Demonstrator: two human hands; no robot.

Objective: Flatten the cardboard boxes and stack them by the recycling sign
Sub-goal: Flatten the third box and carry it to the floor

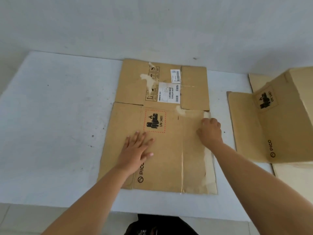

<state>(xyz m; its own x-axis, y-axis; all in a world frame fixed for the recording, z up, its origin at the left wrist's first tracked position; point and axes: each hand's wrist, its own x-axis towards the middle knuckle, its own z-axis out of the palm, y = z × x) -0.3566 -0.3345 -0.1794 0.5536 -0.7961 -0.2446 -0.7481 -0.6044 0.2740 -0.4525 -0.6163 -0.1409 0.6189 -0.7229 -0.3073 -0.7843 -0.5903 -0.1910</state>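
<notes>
A flattened brown cardboard box (167, 160) lies on a white sheet, printed with a battery warning label, "PICO" and shipping stickers. My left hand (137, 148) rests flat on its lower left part, fingers straight and spread. My right hand (210, 131) has its fingers curled at the box's right edge, near a strip of torn tape; whether it pinches the tape or the edge is unclear. A second box (279, 126) of the same kind stands at the right, still partly upright with one flap lying flat.
The white sheet (55, 126) covers the floor and reaches a pale wall (152, 28) at the back. Tiled floor shows at the bottom edge. More cardboard lies under the second box at the far right. No recycling sign is in view.
</notes>
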